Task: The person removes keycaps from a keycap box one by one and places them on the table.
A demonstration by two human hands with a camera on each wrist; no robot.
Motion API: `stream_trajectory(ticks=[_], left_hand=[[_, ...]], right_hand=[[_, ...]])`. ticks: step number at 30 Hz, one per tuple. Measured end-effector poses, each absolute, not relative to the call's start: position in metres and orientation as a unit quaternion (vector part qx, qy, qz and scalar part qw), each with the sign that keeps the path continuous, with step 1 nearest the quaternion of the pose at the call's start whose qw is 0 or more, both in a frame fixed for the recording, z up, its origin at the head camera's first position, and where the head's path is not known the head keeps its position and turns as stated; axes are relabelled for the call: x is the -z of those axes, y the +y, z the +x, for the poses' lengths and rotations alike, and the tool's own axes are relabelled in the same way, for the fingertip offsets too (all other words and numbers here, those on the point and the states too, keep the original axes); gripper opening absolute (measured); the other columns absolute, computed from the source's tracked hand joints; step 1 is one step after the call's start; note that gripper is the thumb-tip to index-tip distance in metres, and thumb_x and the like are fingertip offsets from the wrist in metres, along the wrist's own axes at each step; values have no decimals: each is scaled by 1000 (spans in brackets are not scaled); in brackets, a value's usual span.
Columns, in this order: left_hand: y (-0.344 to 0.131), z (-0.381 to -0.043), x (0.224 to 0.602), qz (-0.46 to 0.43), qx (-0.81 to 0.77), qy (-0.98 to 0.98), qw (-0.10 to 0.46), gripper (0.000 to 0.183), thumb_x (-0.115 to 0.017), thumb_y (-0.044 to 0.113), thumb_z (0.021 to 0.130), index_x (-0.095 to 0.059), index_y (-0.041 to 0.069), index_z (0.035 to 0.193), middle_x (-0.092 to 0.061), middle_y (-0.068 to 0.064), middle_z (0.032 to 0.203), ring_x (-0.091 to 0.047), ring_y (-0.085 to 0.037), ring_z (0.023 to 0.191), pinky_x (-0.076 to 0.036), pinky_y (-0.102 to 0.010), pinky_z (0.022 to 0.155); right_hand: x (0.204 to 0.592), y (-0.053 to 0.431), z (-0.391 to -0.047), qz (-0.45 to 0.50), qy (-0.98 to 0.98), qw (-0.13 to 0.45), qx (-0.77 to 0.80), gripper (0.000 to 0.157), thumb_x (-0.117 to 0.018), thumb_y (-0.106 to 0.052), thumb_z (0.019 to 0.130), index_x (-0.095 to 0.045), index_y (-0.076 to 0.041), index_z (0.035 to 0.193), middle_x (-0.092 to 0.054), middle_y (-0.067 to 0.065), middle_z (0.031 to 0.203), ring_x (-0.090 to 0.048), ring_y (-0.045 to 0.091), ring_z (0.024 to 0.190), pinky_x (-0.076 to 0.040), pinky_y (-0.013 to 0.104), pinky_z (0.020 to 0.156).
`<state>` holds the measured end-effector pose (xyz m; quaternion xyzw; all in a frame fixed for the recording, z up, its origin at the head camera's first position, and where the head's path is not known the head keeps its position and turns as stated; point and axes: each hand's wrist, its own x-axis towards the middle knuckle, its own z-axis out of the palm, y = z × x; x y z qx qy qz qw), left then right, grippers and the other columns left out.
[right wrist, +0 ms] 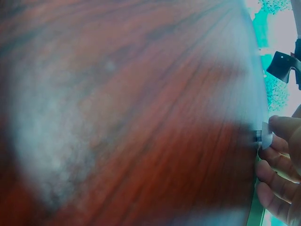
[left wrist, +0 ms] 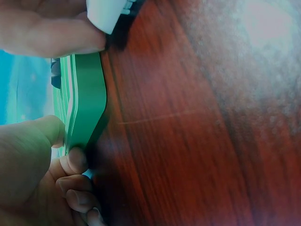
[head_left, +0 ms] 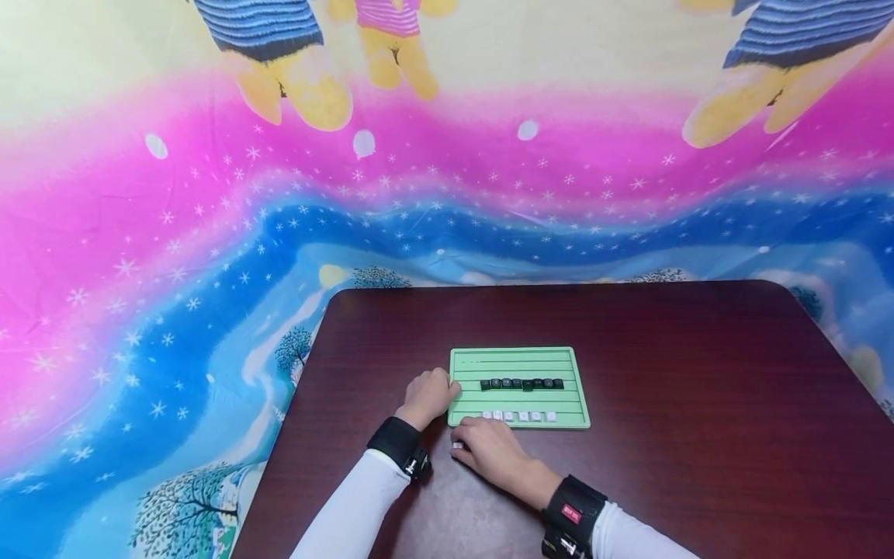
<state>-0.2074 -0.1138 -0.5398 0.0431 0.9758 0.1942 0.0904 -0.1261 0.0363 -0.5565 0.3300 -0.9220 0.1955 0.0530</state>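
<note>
So there's a little white keycap [head_left: 457,445] just off the near left corner of a green tray [head_left: 576,400], and it's pinched between the thumb and fingertips of the right hand [head_left: 492,450]. The left wrist view shows small prongs sticking out of one side of it. Can't tell if it's touching the table or hovering a bit above it. The right hand's other fingers are bent and bunched close together.

The left hand [head_left: 427,396] has the tray by its left edge, thumb on top of the rim and index finger against the outer side, so basically a pinch. Its remaining fingers are curled in next to each other.

The tray has raised lines running across it. A row of black keycaps [head_left: 517,384] sits around the middle, packed pretty tight, with one dipping a touch lower than its neighbors. Nearer the person there's a looser row of white keycaps [head_left: 524,417] along the near edge, with some gaps. Too small to read any markings.

All of it's on a dark reddish-brown table [head_left: 698,404]. Both wrists wear black straps [head_left: 576,508] over white sleeves [head_left: 356,505], and behind the table hangs a pink and blue snowflake cloth [head_left: 419,194].
</note>
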Motion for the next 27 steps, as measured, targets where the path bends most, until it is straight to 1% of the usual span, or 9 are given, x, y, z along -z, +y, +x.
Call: stream_trajectory(ticks=[6,11,17,24,27], left_hand=[[-114,-208,540,43,-193,976,89,46,-55,27,95,-33,16,56,-25,4,54,-30,-17,49,-26,-31,50],[-114,-208,540,47,-196,975,91,46,-54,27,95,-32,16,56,-24,4,55,-28,-17,49,-25,-31,50],[-114,-209,540,48,-194,976,91,46,-54,27,95,-33,17,56,-25,4,55,-30,-16,49,-26,-31,50],[-114,-209,542,46,-191,976,89,46,-55,29,95,-32,17,57,-24,4,55,-28,-16,49,-25,-30,51],[-114,-209,543,48,-191,977,86,46,-55,29,95,-32,17,58,-25,4,56,-30,-16,49,-26,-31,50]], right_hand=[[555,37,-126,328,-921,61,-202,12,-75,-31,88,-74,-20,92,-68,-8,86,-66,10,77,-51,28,65],[553,39,-126,326,-920,67,-208,13,-76,-31,88,-75,-19,94,-68,-7,87,-66,10,77,-51,27,65],[550,42,-127,324,-919,67,-213,14,-74,-32,89,-75,-19,96,-69,-8,88,-66,9,78,-52,27,67],[548,46,-127,328,-917,90,-209,15,-76,-33,87,-75,-20,95,-69,-9,87,-67,9,78,-52,27,66],[545,47,-128,326,-917,92,-211,17,-76,-33,87,-76,-19,97,-70,-9,89,-68,9,79,-53,28,68]])
